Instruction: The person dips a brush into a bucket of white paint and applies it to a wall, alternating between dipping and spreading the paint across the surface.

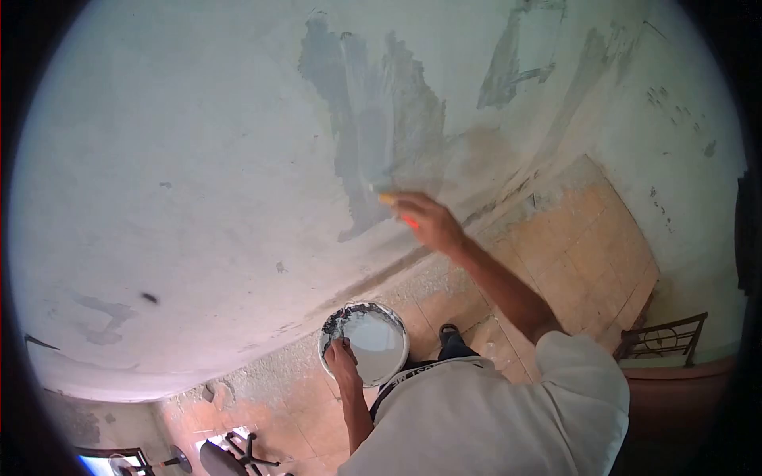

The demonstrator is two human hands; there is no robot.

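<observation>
Head view: right hand point(429, 222) grip closed on putty knife point(387, 196); left hand point(343, 358) clasps pan point(381, 343) rim.

Pale wall above a tiled floor.
The plastered wall point(198, 159) is off-white with darker grey patches and small marks. Tan floor tiles point(587, 238) meet its base; a dark chair point(663, 337) stands at the right, and another chair's wheeled base point(238, 452) shows lower left.

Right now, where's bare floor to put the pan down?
Bare tiles lie between the wall foot and the metal chair, beyond the right hand with its scraper. Past the pan in the left hand, a wheeled chair base crowds the floor.
</observation>
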